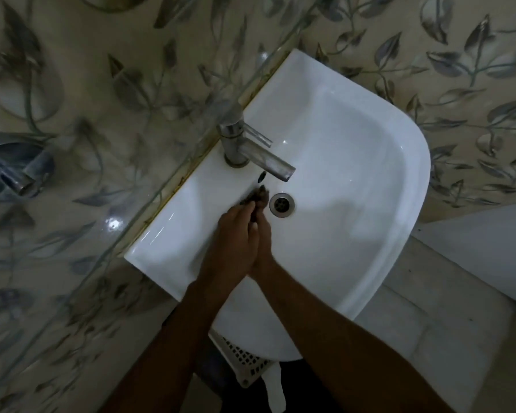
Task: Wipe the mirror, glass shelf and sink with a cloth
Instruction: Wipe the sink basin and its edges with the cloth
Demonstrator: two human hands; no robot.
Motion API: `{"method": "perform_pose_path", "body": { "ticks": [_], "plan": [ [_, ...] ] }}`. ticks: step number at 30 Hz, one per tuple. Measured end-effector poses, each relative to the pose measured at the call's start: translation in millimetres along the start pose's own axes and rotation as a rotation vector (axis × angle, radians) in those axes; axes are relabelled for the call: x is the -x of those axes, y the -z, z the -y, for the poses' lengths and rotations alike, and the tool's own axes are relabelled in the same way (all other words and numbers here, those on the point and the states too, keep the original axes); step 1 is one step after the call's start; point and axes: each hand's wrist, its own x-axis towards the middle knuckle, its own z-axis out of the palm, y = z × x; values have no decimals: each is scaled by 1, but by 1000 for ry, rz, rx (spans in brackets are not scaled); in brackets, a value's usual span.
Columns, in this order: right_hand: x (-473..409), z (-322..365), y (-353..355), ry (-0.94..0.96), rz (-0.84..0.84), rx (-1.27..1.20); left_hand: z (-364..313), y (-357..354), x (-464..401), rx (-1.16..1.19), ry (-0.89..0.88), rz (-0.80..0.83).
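The room is dim. Glossy wall tiles [87, 84] carry a grey leaf pattern. Plain pale floor tiles [414, 308] lie lower right. A white latticed basket [245, 362] sits below, and a white fixture [489, 248], perhaps a toilet, stands at the right edge.

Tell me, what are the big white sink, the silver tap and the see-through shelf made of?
The big white sink looks like glazed ceramic: smooth, glossy, with bright light spots. The silver tap seems to be metal with a dull brushed finish and soft reflections. The see-through shelf is probably glass: the leafy wall tiles show through it and its edge looks greenish.
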Motion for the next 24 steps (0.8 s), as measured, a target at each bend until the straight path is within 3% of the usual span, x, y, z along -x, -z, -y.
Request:
{"method": "perform_pose_path", "body": {
  "ticks": [4, 7, 10, 13, 17, 20, 24],
  "plan": [
    [5, 3, 8, -76, -21, -185, 0, -1, -15, -27, -55, 21],
    [-42, 30, 27, -73, -33, -348, -13, 4, -20, 32, -52, -20],
    [-94, 35, 42, -27, -132, -302, -25, 2, -22, 111, -52, 4],
    [-135, -6, 28, -96, -134, -379, -31, -5, -24, 108, -49, 64],
    [-99, 33, 30, -179, -115, -451, -34, -8, -30, 157, -19, 12],
    [-119, 61, 43, -347, -157, -705, -34, -8, -32, 174, 3, -35],
    [-159, 98, 71, 45, -319, -211, -37, -14, -34, 194, -7, 32]
  ]
}}
